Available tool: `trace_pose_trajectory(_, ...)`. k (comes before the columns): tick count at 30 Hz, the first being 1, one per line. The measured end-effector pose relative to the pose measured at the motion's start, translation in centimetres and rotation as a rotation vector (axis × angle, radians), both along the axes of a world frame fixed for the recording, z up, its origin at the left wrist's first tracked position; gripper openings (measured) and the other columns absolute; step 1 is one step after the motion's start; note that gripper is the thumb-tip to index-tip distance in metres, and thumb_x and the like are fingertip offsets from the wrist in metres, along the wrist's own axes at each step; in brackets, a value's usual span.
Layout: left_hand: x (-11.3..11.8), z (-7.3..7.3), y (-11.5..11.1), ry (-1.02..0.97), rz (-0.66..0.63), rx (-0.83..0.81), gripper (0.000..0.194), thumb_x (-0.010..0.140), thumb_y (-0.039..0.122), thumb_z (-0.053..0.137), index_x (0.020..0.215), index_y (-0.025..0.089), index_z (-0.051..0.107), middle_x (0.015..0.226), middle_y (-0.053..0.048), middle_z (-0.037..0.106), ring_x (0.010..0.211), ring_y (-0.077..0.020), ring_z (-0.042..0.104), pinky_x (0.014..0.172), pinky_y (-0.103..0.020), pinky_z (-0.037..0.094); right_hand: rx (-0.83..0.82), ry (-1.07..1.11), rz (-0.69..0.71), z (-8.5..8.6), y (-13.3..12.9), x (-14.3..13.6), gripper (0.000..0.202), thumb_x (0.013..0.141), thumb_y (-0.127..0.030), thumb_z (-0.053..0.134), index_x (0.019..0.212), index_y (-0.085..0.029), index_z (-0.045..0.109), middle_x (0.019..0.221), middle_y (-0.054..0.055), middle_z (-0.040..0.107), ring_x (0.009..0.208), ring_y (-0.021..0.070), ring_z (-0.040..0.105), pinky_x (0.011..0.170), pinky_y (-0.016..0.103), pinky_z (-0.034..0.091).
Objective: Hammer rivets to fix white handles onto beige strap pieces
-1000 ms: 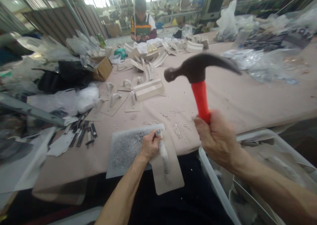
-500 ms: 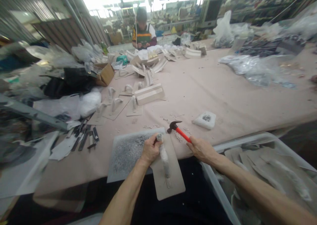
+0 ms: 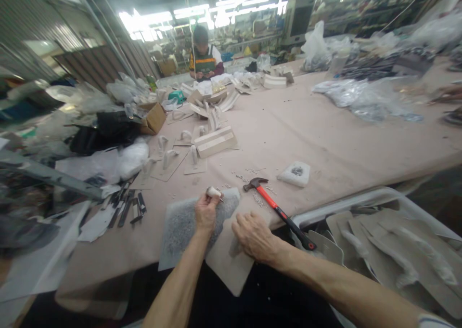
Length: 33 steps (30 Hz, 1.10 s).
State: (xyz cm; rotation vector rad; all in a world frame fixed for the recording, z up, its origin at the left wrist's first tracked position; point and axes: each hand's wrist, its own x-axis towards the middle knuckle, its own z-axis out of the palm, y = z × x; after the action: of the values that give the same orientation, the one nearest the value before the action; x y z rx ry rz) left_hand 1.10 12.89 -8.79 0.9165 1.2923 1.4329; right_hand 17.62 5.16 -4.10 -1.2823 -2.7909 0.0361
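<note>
My left hand [image 3: 205, 213] pinches a small whitish cylindrical piece [image 3: 213, 192] above a grey speckled sheet [image 3: 180, 229]. Closed over the wrapped handle on a flat beige panel [image 3: 224, 263], my right hand [image 3: 255, 237] hides most of that handle. The panel lies tilted at the table's front edge and overlaps the sheet. To the right of my right hand, a claw hammer [image 3: 274, 205] with a red and black grip rests untouched, its head on the table and its grip end over the bin's edge. Tiny metal pieces [image 3: 258, 200] are scattered around the hammer head.
A white bin [image 3: 352, 200] with several beige panels stands at the right. Beyond the hammer sits a small white pad [image 3: 295, 174]. More panels with handles [image 3: 216, 142], black strips [image 3: 126, 210] and a cardboard box [image 3: 154, 118] are at the left. A co-worker [image 3: 205, 60] is across the table.
My right hand has let go of the hammer and taken the panel's handle. My left hand has moved left with the cylindrical piece, off the panel. The panel has turned.
</note>
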Motion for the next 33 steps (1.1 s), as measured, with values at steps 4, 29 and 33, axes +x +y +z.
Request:
trace_pose_trajectory(4,-1.8,5.1,-0.1,0.103,0.037,0.208,0.040,0.072,0.042,0.082,0.098,0.013,0.071,0.092,-0.008,0.077,0.085,-0.0192,0.072,0.081,-0.031,0.057,-0.121,0.007,-0.314,2.0,0.5,0.6,0.018,0.092,-0.014,0.042,0.102,-0.014,0.058,0.087,0.014,0.066,0.079,0.0268,0.063,0.075,0.039,0.042)
trace_pose_trajectory(29,1.1,-1.8,-1.9,0.254,-0.375,0.045,0.021,0.081,0.031,0.070,0.096,0.017,0.071,0.091,-0.005,0.076,0.082,-0.0193,0.069,0.076,-0.028,0.052,-0.156,0.103,-0.782,-2.9,1.8,6.9,0.031,0.093,-0.038,0.058,0.110,-0.012,0.062,0.108,0.015,0.063,0.102,0.0292,0.059,0.086,0.036,0.042)
trace_pose_trajectory(33,1.0,-1.8,-1.7,0.275,-0.392,0.048,0.021,0.081,0.030,0.067,0.097,0.017,0.070,0.091,-0.005,0.075,0.081,-0.0190,0.068,0.076,-0.028,0.051,-0.365,0.154,-0.845,-3.8,2.7,8.6,0.018,0.092,-0.027,0.056,0.103,-0.013,0.059,0.106,0.015,0.061,0.097,0.0268,0.059,0.080,0.033,0.039)
